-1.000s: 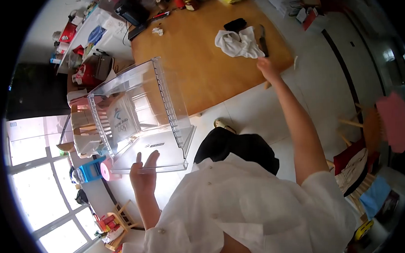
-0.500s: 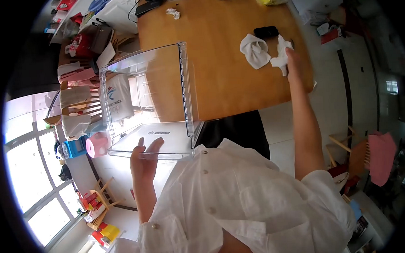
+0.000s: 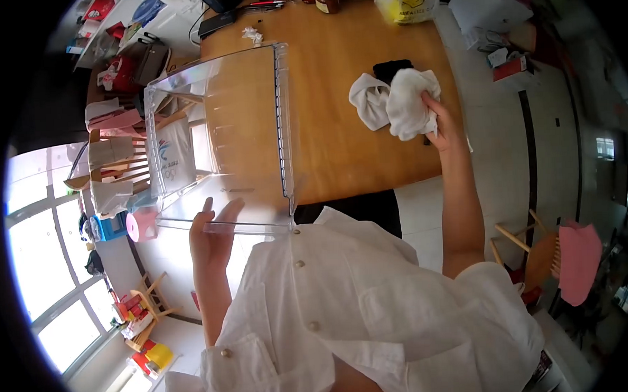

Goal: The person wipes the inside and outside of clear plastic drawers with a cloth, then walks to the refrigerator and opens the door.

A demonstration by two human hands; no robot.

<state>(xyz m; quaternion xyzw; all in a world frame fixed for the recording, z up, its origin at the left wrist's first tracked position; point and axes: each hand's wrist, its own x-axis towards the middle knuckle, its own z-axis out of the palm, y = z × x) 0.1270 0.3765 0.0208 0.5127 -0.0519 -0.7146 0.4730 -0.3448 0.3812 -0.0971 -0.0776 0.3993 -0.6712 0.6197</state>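
The wooden counter (image 3: 333, 154) is stretching out in front of the person, and over its left part the clear plastic bin (image 3: 246, 122) is hanging tilted, its open side facing up toward the camera. The left hand (image 3: 215, 230) is gripping the bin by its near edge, fingers spreading against the clear wall, while a pink stool (image 3: 142, 224) is showing just beside the bin's lower left corner. Over on the right, the right hand (image 3: 444, 126) is pinching a bunched white cloth (image 3: 412, 104), holding it over the counter, well apart from the bin. A second white cloth (image 3: 370, 101) is lying crumpled on the counter, right beside the held one in this view, and a black item (image 3: 392, 70) is sitting just behind the two. At the far edge a yellow and white plastic bag (image 3: 407, 4) is resting, a brown jar (image 3: 327, 0) is standing to its left, and, smallest of all, a crumpled tissue (image 3: 252, 35) is lying beyond the bin.
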